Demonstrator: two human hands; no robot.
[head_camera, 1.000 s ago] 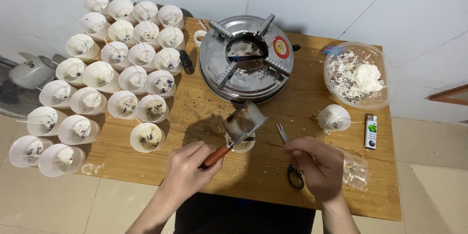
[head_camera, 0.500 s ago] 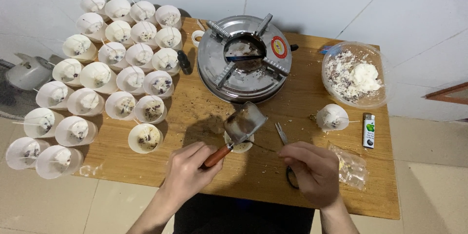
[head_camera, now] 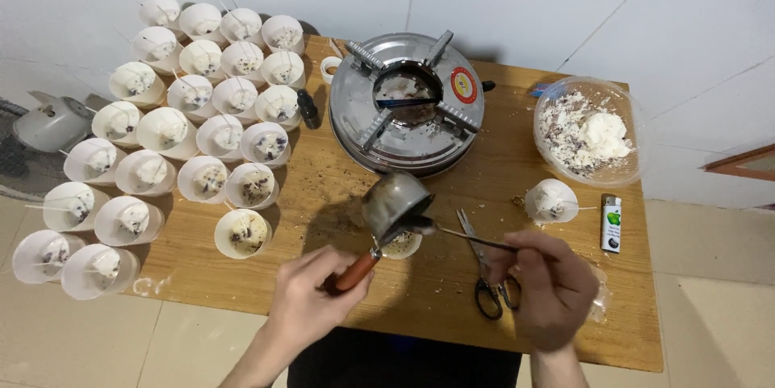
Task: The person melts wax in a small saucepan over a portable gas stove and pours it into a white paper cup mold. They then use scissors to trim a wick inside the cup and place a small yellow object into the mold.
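My left hand (head_camera: 311, 301) grips the orange handle of a small metal pot (head_camera: 393, 205), which is tilted over a small white cup (head_camera: 402, 244) on the wooden table (head_camera: 452, 291). My right hand (head_camera: 553, 287) holds a thin metal spoon (head_camera: 464, 235) whose tip reaches the pot's lip above that cup. Black-handled scissors (head_camera: 487, 275) lie just under the spoon, partly hidden by my right hand.
Several white cups with filling and sticks (head_camera: 173, 125) crowd the table's left side. A round metal stove (head_camera: 412, 103) stands at the back centre. At the right are a clear bowl of white flakes (head_camera: 587, 131), a lone filled cup (head_camera: 551, 200) and a lighter (head_camera: 612, 223).
The pot has tipped further over the small cup. My right hand has brought the spoon's tip left to the pot's lip.
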